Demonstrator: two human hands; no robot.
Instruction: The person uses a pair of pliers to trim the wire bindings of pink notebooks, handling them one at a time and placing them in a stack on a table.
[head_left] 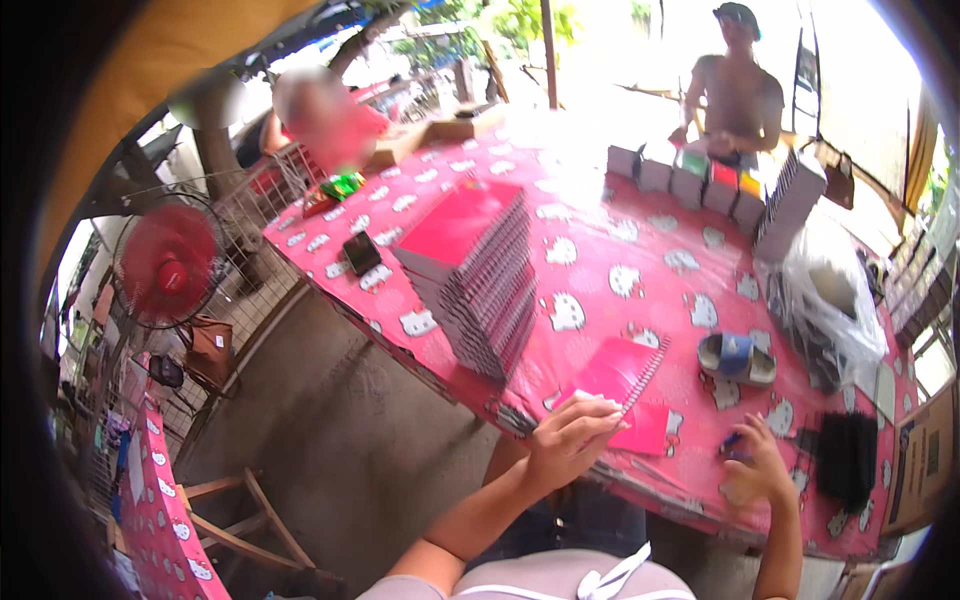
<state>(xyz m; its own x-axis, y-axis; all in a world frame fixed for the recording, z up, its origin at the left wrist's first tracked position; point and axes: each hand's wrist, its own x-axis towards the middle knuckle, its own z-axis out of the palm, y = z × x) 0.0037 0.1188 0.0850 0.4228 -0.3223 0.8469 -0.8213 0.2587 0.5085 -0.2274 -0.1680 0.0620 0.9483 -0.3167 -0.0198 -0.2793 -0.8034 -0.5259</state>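
Note:
A pink-red spiral notebook (615,370) lies at the near edge of the table, its wire coil running along the right side. My left hand (578,436) is closed at the coil's lower end, the fingers pressed together. A flat pink-red sheet or cover (642,430) shows beside those fingers. To the right, my right hand (762,468) is slightly blurred and curled around a small dark blue object (733,441), whose kind I cannot make out. Close to it on the right lies a bundle of black coils or rods (846,462).
A tall stack of spiral notebooks (470,275) stands left of centre. A blue-and-grey slide sandal (737,358), a clear plastic bag (835,300) and a phone (361,254) rest on the pink table. More stacks (690,185) stand far right. Two people are across the table; a red fan (170,262) is left.

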